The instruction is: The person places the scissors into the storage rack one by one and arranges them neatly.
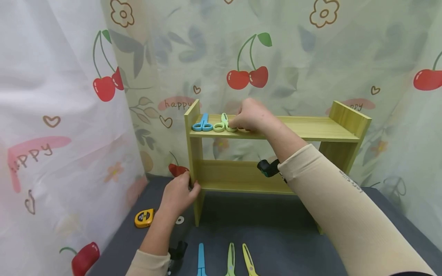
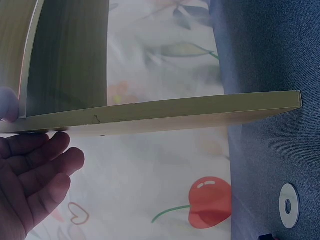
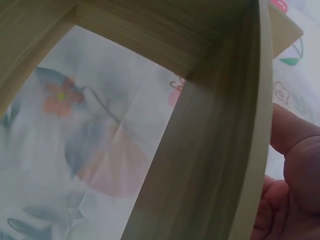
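Head view: my right hand (image 1: 250, 115) is up on the top board of the small wooden shelf (image 1: 310, 128), fingers curled down over a pair of scissors there. Only a little of that pair pokes out from under the hand at the front edge, reddish, so I can't tell its shape or exactly how the fingers sit on it. Looks like a pinch grip, mostly hidden.

Two more pairs lie flat just left of the hand, side by side, handles toward me: blue scissors (image 1: 202, 124) nearest the shelf's left end and green scissors (image 1: 222, 124) right against my fingers. Both are small, with plastic loop handles and short blades pointing to the back.

My left hand (image 1: 179, 193) grips the shelf's left upright down low, at the level of the lower board, thumb on the front edge and fingers round the outer side. In the left wrist view the fingers (image 2: 37, 172) sit loosely bent just under the board edge.

The shelf is pale yellow-green wood grain, two boards, with raised end panels. It stands on a dark grey mat (image 1: 276, 230) against a cherry-print curtain (image 1: 248, 76).

On the mat: a yellow tape measure (image 1: 144, 218) left of my left wrist, a white washer (image 1: 179, 220) by the shelf foot, and three more scissor tips at the bottom edge, blue (image 1: 201, 260), green (image 1: 230, 260) and yellow (image 1: 249, 261).
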A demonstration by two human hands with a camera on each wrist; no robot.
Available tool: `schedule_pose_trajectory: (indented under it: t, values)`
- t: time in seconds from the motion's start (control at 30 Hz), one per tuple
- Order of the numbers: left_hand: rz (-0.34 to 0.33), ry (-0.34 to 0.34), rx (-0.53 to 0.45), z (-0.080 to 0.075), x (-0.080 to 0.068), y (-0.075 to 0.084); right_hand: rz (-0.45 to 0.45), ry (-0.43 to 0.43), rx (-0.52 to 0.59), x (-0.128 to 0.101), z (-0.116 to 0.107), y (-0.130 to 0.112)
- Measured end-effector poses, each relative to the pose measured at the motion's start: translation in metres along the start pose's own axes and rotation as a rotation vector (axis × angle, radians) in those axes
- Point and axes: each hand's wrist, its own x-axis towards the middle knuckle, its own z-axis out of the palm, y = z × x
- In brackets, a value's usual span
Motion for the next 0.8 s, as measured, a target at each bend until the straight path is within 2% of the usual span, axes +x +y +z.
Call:
schedule_pose_trajectory:
  t: [0.3,0.8]
  values:
    - [-0.01,-0.001,0.003,0.0,0.0,0.001,-0.011,0.009,0.112,-0.015,-0.004,0.002]
    - [-0.01,0.008,0.01,0.002,0.0,0.002,-0.104,0.157,0.186,-0.054,-0.014,0.024]
